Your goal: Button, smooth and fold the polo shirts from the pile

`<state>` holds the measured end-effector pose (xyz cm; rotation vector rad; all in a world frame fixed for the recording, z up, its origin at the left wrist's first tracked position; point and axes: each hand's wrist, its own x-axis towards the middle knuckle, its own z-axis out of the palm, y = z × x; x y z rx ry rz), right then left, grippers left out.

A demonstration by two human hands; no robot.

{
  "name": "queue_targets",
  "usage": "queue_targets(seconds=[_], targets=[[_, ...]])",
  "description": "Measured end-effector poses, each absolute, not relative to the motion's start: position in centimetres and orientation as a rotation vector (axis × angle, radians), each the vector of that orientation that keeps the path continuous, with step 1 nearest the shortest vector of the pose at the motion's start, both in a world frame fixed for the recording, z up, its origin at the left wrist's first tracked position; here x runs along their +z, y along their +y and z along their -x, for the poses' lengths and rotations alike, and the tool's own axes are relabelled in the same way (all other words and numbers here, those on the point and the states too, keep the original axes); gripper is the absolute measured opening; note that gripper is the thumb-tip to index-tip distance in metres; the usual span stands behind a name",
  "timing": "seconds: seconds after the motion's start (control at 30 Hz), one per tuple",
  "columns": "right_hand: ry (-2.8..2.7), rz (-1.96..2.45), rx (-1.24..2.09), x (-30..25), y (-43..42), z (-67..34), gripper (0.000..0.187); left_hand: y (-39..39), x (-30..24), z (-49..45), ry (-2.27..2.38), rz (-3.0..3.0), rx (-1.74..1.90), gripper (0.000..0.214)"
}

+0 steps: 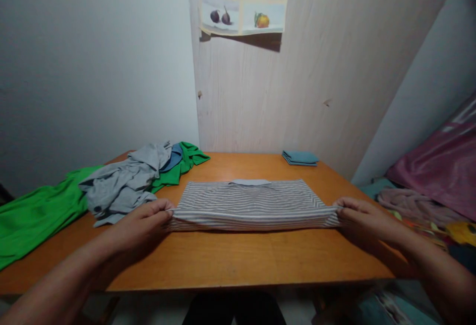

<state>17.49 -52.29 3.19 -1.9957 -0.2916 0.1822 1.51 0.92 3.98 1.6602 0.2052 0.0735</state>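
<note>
A grey-and-white striped shirt [249, 198] lies partly folded on the wooden table in front of me, its light collar at the far edge. My left hand [156, 216] pinches the near left corner of the cloth. At the near right corner my right hand [351, 213] pinches it too. Between the two hands the near edge is drawn straight and slightly raised, doubled over towards the collar. The fingertips are partly hidden by the fabric.
Grey crumpled clothing [122, 181] and green clothing [44, 211] are heaped on the table's left side. A folded blue-grey cloth [300, 158] sits at the back right of the table [238, 260]. Fruit pictures [243, 0] hang on the wall. Pink fabric [439, 161] is at the far right.
</note>
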Motion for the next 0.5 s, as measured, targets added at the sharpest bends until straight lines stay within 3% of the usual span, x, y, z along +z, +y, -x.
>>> queue_targets(seconds=[0.3,0.5], targets=[[-0.153,1.729,0.326,1.7,-50.4,-23.6,0.033,2.6,4.6,-7.8,0.304,-1.669,0.171,0.041],[-0.151,1.718,0.299,2.3,-48.8,-28.6,0.035,3.8,5.0,-12.9,0.426,-1.544,0.098,0.029]])
